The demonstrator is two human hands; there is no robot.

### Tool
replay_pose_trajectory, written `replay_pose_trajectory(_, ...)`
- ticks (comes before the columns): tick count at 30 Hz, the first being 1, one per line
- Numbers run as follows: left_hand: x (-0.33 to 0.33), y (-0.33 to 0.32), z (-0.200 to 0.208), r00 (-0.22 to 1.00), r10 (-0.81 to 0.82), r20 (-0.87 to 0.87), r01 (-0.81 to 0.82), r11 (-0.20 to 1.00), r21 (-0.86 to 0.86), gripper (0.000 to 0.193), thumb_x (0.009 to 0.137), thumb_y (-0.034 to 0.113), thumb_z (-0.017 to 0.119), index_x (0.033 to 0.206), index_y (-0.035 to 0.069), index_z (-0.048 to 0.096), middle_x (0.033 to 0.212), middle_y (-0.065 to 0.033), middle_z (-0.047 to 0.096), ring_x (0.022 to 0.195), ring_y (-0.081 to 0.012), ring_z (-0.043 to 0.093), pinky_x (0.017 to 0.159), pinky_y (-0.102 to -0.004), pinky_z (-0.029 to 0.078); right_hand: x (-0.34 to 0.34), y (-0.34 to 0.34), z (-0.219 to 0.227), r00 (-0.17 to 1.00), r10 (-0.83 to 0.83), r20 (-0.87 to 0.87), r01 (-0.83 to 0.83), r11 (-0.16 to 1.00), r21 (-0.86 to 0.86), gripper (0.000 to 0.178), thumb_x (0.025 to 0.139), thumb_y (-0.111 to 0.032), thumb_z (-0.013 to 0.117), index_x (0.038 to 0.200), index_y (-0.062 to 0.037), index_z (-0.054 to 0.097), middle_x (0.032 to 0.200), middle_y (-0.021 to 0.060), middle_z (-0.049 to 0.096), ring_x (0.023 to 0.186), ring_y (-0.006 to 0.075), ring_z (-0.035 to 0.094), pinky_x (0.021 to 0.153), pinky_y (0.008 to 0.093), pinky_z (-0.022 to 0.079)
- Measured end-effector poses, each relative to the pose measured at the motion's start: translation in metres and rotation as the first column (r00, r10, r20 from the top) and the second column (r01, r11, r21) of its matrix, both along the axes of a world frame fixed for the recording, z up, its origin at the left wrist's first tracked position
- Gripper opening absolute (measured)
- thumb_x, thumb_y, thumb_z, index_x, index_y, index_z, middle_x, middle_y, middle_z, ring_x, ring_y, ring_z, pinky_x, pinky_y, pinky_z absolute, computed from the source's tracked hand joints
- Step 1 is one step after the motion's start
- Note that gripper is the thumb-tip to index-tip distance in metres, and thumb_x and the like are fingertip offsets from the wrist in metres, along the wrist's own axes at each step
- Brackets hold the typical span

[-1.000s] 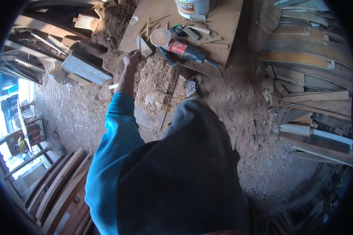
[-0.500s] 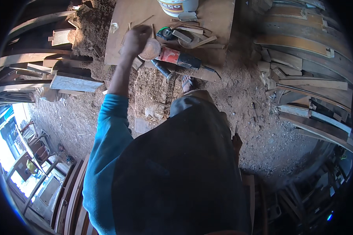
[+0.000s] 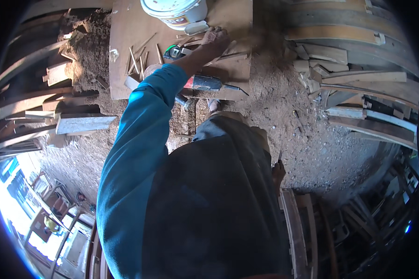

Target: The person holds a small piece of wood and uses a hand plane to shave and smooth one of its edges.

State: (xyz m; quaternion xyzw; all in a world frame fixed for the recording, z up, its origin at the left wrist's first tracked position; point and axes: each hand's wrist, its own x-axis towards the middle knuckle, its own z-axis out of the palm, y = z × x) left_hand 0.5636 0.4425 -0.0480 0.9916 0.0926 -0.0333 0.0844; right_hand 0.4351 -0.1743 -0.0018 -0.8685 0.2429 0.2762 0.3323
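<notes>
My left hand (image 3: 216,41) is stretched across the wooden board (image 3: 228,14), over a group of small wood offcuts. Its fingers are curled down, and what they grip, if anything, is hidden. Just left of it lies a black and green tape measure (image 3: 173,52). Under my forearm sits a red and dark corded power tool (image 3: 206,83), its front end covered by my sleeve. My right hand (image 3: 278,171) hangs low beside my dark-clothed body, mostly hidden, closed around a thin pointed tool (image 3: 280,156).
At the board's far edge stands a white lidded bucket (image 3: 172,10). Thin wooden sticks (image 3: 136,59) lie on the board's left part. A tool with a metal end (image 3: 187,103) rests by the near edge. Stacked timber (image 3: 340,35) lines both sides, and sawdust covers the ground.
My left hand has moved right, from the sticks and round piece at the left to the offcuts near the bucket. The view has shifted; my right hand still hangs at my side.
</notes>
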Motion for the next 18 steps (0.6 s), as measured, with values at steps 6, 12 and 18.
replay_pose_trajectory(6,-0.007,0.019,0.025,0.894,0.181,0.41,-0.023,0.932,-0.361,0.02,0.095,0.029,0.07,0.109,0.016,0.075,0.11,-0.0076,0.074,0.104,-0.032,0.069,0.094,-0.0454,0.053,-0.01,-0.039,-0.04,1.0,-0.01,0.025,0.01,1.0,-0.004,0.037,0.098,-0.027,0.055,0.125,-0.0015,0.061,0.069,0.0031,0.056,0.057,0.0129,0.052,0.052,0.0341,0.042)
replay_pose_trajectory(12,-0.035,0.008,0.1,0.615,0.766,0.188,0.107,0.155,-0.982,0.014,0.105,0.016,0.064,0.109,0.003,0.069,0.097,-0.0038,0.07,0.086,-0.0146,0.069,0.076,-0.0292,0.059,0.032,-0.058,-0.066,0.999,-0.05,-0.014,0.051,0.996,0.077,0.029,0.098,-0.03,0.058,0.104,-0.0024,0.062,0.074,0.0057,0.06,0.064,0.017,0.058,0.056,0.0383,0.046)
replay_pose_trajectory(18,-0.088,-0.056,0.174,0.654,0.755,-0.049,0.376,-0.381,-0.845,0.02,0.109,0.019,0.055,0.113,0.003,0.066,0.097,-0.0078,0.069,0.085,-0.017,0.07,0.084,-0.031,0.061,0.137,0.001,-0.029,0.973,0.198,0.115,-0.225,0.924,0.309,0.036,0.104,-0.037,0.056,0.08,-0.0109,0.057,0.065,0.0006,0.051,0.051,0.0105,0.048,0.047,0.03,0.037)
